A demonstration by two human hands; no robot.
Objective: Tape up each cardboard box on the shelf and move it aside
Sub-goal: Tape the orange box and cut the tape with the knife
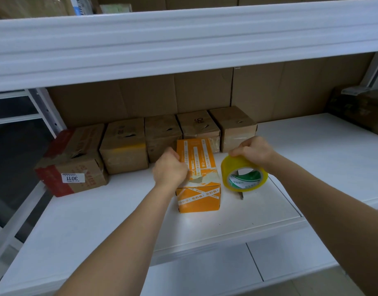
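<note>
Gripping orange box [198, 178], fingers [177, 155] curled.

We see flat cardboard sheets [205, 92] lining the back wall, a dark crate [359, 110] far right, grey floor [17, 150] at left.

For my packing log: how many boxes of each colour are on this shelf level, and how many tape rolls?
Brown cardboard boxes: 5
Orange box: 1
Yellow tape roll: 1
Total: 7
</note>
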